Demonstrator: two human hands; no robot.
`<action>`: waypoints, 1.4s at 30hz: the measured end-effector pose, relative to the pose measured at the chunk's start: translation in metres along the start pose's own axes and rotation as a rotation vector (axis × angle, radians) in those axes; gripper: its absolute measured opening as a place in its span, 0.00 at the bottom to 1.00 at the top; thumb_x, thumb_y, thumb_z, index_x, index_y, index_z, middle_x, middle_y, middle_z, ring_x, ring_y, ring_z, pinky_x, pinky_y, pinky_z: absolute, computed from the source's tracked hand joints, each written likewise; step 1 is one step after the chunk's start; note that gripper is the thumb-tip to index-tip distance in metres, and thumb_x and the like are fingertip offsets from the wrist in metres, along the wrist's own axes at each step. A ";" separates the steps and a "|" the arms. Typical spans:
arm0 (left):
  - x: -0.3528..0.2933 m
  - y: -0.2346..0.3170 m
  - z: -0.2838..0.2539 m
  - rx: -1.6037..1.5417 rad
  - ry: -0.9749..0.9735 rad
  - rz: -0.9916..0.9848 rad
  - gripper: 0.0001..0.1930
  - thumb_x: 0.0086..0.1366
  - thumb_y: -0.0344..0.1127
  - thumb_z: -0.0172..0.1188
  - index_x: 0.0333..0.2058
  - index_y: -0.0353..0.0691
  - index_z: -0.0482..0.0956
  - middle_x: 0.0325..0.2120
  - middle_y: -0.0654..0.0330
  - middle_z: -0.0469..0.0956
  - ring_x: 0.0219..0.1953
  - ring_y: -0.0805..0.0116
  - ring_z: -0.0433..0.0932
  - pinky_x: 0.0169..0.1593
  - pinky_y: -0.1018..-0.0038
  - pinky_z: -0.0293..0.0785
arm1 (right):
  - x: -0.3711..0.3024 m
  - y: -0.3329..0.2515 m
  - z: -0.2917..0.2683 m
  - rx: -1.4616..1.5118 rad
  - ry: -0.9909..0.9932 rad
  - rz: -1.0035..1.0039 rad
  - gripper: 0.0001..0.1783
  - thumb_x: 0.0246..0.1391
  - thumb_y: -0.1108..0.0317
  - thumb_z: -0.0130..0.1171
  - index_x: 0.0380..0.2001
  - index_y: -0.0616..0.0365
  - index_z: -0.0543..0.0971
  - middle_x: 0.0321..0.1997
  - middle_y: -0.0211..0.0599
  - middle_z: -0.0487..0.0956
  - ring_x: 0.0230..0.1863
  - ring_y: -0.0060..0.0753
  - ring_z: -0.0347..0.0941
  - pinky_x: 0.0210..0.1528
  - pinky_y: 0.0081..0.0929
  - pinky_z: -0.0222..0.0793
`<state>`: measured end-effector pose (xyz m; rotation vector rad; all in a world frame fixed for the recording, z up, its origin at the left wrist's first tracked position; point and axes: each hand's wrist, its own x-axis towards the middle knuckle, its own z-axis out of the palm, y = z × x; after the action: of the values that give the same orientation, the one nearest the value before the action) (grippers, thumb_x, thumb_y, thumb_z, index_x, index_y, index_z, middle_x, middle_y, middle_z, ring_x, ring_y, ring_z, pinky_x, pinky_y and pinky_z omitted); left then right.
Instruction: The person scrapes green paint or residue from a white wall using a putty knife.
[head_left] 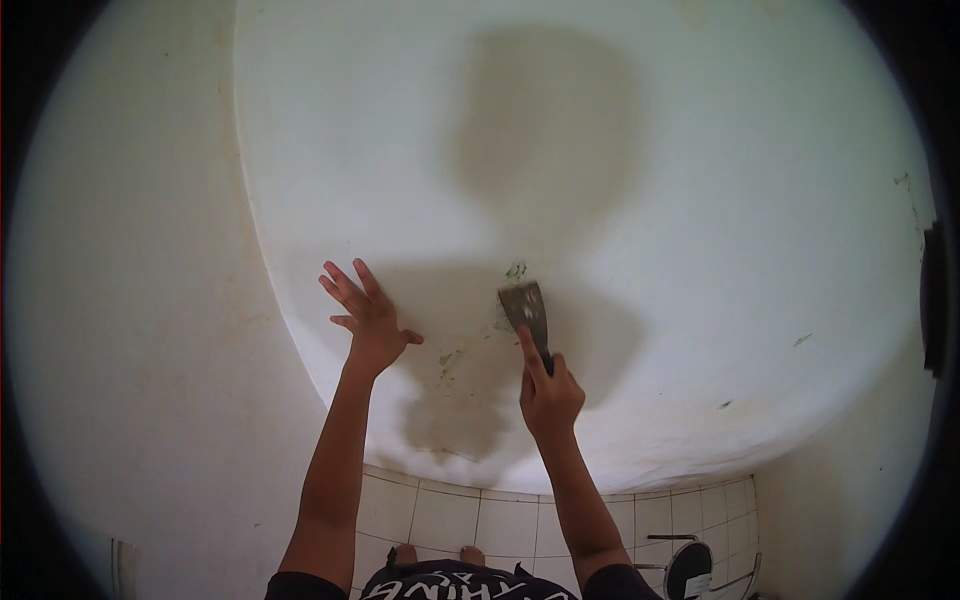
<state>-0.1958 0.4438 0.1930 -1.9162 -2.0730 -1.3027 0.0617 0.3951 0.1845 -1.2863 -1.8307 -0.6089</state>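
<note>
In my right hand [551,398] is a scraper [526,308] with a wide, dark flat blade, its index finger stretched along the tool. The blade lies against the white wall [720,200], just below a small greenish chipped patch [515,271]. Left of the blade, my left hand [373,325] is spread with its fingers apart, at the wall and holding nothing. Between the hands, lower down, another greenish flaked spot [446,362] marks the paint. My shadow falls over this part of the wall.
A wall corner [262,240] runs down on the left. White floor tiles [510,522] meet the wall below, where my feet [471,555] stand. A dark round-seated stool with metal legs [690,570] is at the lower right. Dark object [934,300] at the right edge.
</note>
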 end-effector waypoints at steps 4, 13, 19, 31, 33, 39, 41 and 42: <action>-0.001 -0.002 0.001 -0.033 -0.011 0.007 0.77 0.36 0.41 0.81 0.65 0.33 0.19 0.61 0.31 0.09 0.62 0.20 0.13 0.46 0.21 0.54 | -0.003 0.004 0.000 -0.012 0.010 -0.041 0.33 0.51 0.72 0.59 0.61 0.31 0.71 0.24 0.34 0.69 0.19 0.37 0.69 0.20 0.31 0.67; -0.002 0.002 -0.002 -0.027 -0.022 -0.003 0.77 0.36 0.39 0.81 0.65 0.35 0.19 0.61 0.32 0.08 0.62 0.20 0.12 0.47 0.20 0.52 | 0.009 -0.012 0.013 0.029 0.084 -0.006 0.32 0.51 0.73 0.58 0.61 0.35 0.72 0.25 0.37 0.71 0.18 0.38 0.68 0.20 0.31 0.66; 0.001 0.010 -0.002 -0.034 -0.024 -0.020 0.76 0.37 0.38 0.81 0.66 0.36 0.19 0.62 0.33 0.08 0.63 0.22 0.12 0.49 0.20 0.50 | -0.035 -0.016 0.033 0.150 0.047 0.140 0.30 0.53 0.74 0.56 0.60 0.38 0.73 0.25 0.40 0.71 0.19 0.40 0.68 0.21 0.32 0.66; -0.001 0.003 -0.001 -0.040 -0.009 -0.026 0.77 0.35 0.38 0.81 0.66 0.38 0.18 0.62 0.33 0.08 0.63 0.21 0.13 0.48 0.20 0.51 | -0.009 -0.028 0.025 0.168 0.025 0.186 0.31 0.52 0.74 0.57 0.60 0.36 0.73 0.24 0.38 0.72 0.18 0.38 0.68 0.19 0.32 0.65; -0.001 0.001 -0.001 -0.044 0.010 -0.019 0.77 0.35 0.38 0.81 0.66 0.38 0.18 0.62 0.33 0.08 0.63 0.21 0.13 0.48 0.20 0.51 | 0.015 -0.033 0.020 0.206 0.073 0.156 0.30 0.53 0.74 0.57 0.59 0.37 0.73 0.25 0.38 0.72 0.18 0.38 0.68 0.20 0.32 0.66; -0.004 -0.001 -0.002 -0.044 -0.013 -0.005 0.77 0.36 0.39 0.81 0.65 0.37 0.18 0.62 0.32 0.08 0.62 0.20 0.12 0.48 0.20 0.50 | -0.055 -0.020 0.040 0.177 0.027 0.206 0.29 0.54 0.74 0.57 0.60 0.38 0.73 0.25 0.37 0.72 0.19 0.37 0.69 0.20 0.30 0.65; -0.002 0.004 -0.003 -0.041 -0.015 -0.005 0.77 0.37 0.40 0.81 0.65 0.35 0.17 0.61 0.31 0.07 0.62 0.21 0.10 0.48 0.20 0.49 | -0.020 -0.031 0.030 0.201 0.055 0.201 0.30 0.54 0.74 0.57 0.60 0.38 0.72 0.25 0.37 0.72 0.19 0.37 0.69 0.20 0.30 0.65; -0.002 0.004 -0.003 -0.039 -0.014 -0.007 0.77 0.37 0.40 0.81 0.65 0.35 0.17 0.61 0.31 0.07 0.62 0.21 0.10 0.48 0.20 0.49 | -0.006 -0.034 0.028 0.236 0.091 0.182 0.30 0.54 0.74 0.57 0.61 0.38 0.72 0.25 0.37 0.72 0.19 0.38 0.69 0.20 0.31 0.65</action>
<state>-0.1935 0.4401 0.1958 -1.9405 -2.0777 -1.3458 0.0221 0.4009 0.1652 -1.2282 -1.6351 -0.3361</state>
